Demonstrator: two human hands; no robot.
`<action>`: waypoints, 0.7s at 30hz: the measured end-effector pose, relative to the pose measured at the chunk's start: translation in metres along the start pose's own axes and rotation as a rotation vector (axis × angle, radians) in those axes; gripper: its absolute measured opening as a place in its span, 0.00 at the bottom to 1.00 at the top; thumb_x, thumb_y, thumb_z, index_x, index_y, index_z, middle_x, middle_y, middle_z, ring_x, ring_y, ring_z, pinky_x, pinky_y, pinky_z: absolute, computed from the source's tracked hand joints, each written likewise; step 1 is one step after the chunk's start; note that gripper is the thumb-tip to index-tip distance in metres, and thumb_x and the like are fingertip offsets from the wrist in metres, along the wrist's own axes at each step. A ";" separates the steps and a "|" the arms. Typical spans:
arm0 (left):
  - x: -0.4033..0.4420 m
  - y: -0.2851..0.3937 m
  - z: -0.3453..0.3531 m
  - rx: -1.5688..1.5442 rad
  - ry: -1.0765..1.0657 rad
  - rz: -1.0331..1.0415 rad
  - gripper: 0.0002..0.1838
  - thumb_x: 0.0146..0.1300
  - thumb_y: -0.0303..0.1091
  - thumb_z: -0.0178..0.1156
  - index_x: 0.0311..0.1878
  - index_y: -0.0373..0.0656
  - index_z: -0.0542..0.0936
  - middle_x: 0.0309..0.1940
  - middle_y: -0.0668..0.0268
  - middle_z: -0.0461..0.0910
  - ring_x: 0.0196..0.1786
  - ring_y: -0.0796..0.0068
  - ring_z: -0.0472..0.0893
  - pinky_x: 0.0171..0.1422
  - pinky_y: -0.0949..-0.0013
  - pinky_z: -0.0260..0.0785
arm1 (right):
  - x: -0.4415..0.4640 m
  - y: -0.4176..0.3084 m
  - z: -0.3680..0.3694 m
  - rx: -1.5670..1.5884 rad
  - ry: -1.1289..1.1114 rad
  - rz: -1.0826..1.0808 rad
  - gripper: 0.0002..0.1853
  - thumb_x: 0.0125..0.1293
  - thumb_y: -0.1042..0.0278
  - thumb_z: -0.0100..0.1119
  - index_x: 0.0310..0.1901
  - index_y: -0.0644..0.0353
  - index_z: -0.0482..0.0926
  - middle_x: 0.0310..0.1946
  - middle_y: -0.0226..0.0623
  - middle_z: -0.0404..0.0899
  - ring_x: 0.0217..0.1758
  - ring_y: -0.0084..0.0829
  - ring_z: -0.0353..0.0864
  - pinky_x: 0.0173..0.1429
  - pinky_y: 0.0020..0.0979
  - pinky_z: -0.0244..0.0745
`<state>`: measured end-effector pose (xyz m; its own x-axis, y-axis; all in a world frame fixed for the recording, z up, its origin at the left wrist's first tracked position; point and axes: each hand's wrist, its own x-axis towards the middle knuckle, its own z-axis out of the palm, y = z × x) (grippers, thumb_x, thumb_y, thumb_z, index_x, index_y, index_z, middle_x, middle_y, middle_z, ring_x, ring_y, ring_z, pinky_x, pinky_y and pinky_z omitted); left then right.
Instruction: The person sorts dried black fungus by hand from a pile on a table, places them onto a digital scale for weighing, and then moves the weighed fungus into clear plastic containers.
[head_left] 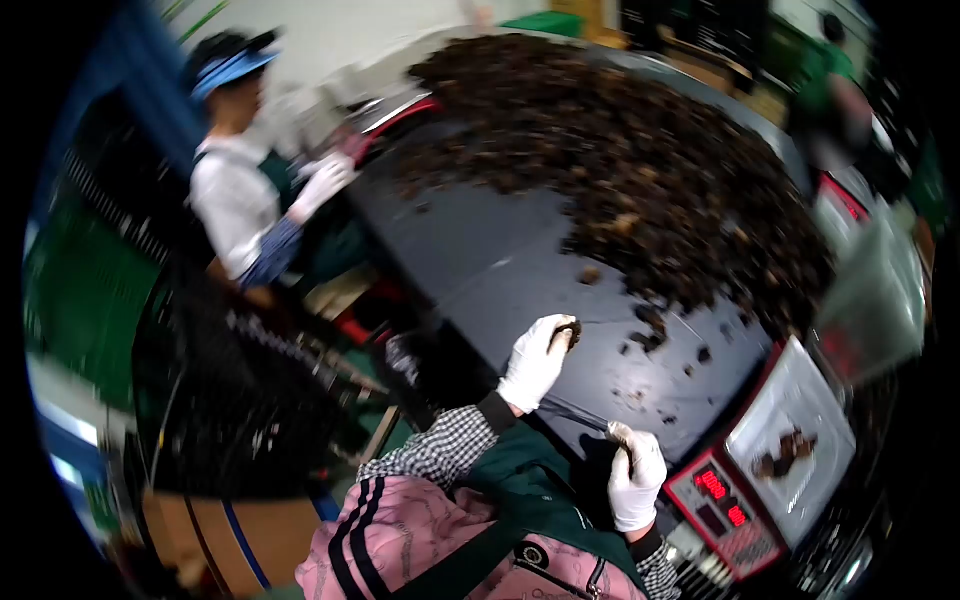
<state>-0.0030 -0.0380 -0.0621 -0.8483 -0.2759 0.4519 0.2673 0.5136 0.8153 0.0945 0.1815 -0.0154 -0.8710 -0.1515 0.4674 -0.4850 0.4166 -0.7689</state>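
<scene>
My left hand (530, 368), in a white glove, is raised over the near edge of the dark table. Its fingers are closed on a small dark brown piece (572, 335), perhaps dried mushroom. Lower and to the right, my gloved right hand (637, 485) has its fingers curled together beside the scale; whether anything is in them cannot be made out. The red scale (735, 515) has lit red digits, and its metal tray (815, 440) bears a few brown pieces (785, 455). Past my hands, a large pile of similar dark pieces (640, 160) covers much of the table (480, 265).
A co-worker (240, 180) in white gloves is at the table's left side, and another person (830, 100) is at the far right. A clear plastic bag (875, 300) stands by a second scale. Dark crates (240, 370) and a cardboard box (230, 540) are at left.
</scene>
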 end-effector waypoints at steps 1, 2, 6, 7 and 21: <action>-0.004 -0.006 -0.008 0.081 0.086 0.023 0.08 0.73 0.26 0.61 0.52 0.38 0.83 0.43 0.57 0.88 0.44 0.62 0.89 0.50 0.66 0.81 | 0.001 0.001 0.009 0.042 -0.057 -0.019 0.20 0.56 0.91 0.53 0.48 0.64 0.84 0.40 0.41 0.87 0.44 0.42 0.85 0.53 0.37 0.80; -0.011 -0.022 -0.009 0.067 0.114 -0.018 0.09 0.72 0.26 0.61 0.52 0.39 0.83 0.44 0.56 0.87 0.46 0.60 0.88 0.52 0.65 0.81 | 0.000 0.001 0.017 0.091 -0.115 0.003 0.20 0.57 0.91 0.53 0.48 0.64 0.84 0.40 0.41 0.87 0.43 0.41 0.85 0.53 0.36 0.80; -0.017 -0.025 -0.004 0.088 0.125 0.024 0.10 0.72 0.27 0.61 0.54 0.40 0.83 0.48 0.54 0.85 0.50 0.54 0.86 0.57 0.61 0.78 | 0.003 -0.005 0.039 0.271 -0.298 0.043 0.16 0.64 0.89 0.52 0.48 0.65 0.83 0.42 0.44 0.87 0.43 0.37 0.88 0.53 0.33 0.82; -0.018 -0.026 -0.004 0.099 0.146 0.028 0.10 0.72 0.27 0.61 0.54 0.41 0.83 0.48 0.55 0.84 0.51 0.54 0.85 0.58 0.61 0.78 | 0.003 -0.007 0.042 0.330 -0.327 0.061 0.15 0.65 0.89 0.51 0.48 0.66 0.83 0.43 0.44 0.87 0.44 0.37 0.88 0.53 0.33 0.82; -0.016 -0.039 0.010 0.117 0.129 -0.012 0.15 0.75 0.32 0.56 0.61 0.41 0.77 0.50 0.55 0.80 0.51 0.54 0.81 0.59 0.57 0.74 | 0.023 -0.016 0.085 0.315 -0.425 0.322 0.20 0.75 0.61 0.51 0.55 0.70 0.76 0.48 0.44 0.82 0.48 0.33 0.78 0.56 0.33 0.74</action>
<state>-0.0048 -0.0456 -0.1049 -0.7837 -0.3804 0.4911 0.1960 0.5987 0.7766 0.0754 0.0945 -0.0291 -0.9011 -0.4328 0.0260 -0.1362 0.2254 -0.9647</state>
